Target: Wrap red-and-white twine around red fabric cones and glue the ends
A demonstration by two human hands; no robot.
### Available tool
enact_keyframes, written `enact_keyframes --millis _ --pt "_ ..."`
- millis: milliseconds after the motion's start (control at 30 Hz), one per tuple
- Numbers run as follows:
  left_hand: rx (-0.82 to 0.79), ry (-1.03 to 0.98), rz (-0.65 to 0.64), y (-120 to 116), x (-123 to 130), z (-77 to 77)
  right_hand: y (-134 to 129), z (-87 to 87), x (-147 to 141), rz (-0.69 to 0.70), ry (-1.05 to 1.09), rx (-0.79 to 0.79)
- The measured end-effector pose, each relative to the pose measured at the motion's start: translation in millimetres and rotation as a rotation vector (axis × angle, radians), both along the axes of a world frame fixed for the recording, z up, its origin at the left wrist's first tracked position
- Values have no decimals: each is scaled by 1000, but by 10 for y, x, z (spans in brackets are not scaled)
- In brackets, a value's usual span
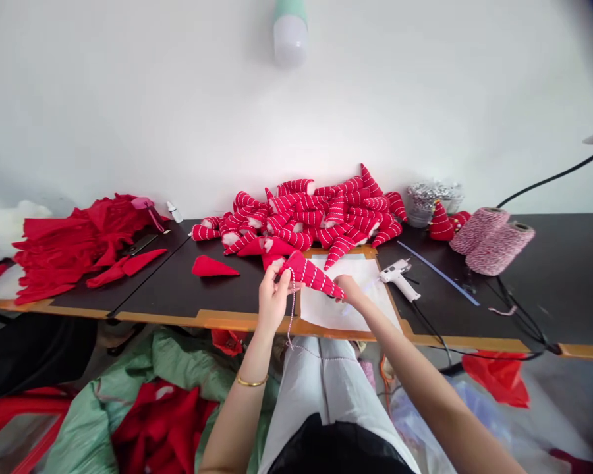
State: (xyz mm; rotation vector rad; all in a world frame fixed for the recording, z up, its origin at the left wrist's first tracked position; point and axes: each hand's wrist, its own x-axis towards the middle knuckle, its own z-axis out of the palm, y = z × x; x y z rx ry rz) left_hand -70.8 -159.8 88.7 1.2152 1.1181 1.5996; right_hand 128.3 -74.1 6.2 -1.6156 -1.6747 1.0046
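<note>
Pinching red cone (pixel 312 274): left fingers (pixel 273 283) wide end, right fingers (pixel 346 287) tip.

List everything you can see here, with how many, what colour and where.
Held cone: one, red with pale cord, between both hands
Wound cones: many, red striped, piled by wall
Plain cone: one, red, left of pile
Fabric heap: one, red, table's left
Stuffing: one mass, white, far left
Bottle: one, white, beside fabric
Paper: one, white, below pile
Glue gun: one, white, right of paper
Rod: one, blue, right of gun
Cord spools: two, red-white, right
Tub: one, clear, behind spools
Table: one, black, centre
Green bag: one, below table
Left hand: one, bare, cone's wide end
Right hand: one, bare, cone's tip
</note>
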Motion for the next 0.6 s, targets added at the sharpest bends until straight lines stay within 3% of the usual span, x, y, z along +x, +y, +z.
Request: enact_keyframes --millis 100,233,267,333,400,433,600 --pt "-52 -29 45 -8 69 -43 -149 56 163 -82 225 18" --pt "-91 -13 70 18 198 -96 -632 168 185 -187 542 93" --pt "-95 -11 62 27 240 -102 -780 209 151 -134 713 56" --pt "-93 -9 47 43 327 -103 -1051 299 57 99 956 -121" --pt "-89 0 42 49 404 -97 -1239 384 -43 353 1004 -268" --pt "-87 9 44 48 434 -93 -1294 416 -83 417 1013 -320" --pt "-58 76 74 16 496 -91 -1299 450 -150 434 1064 -434"
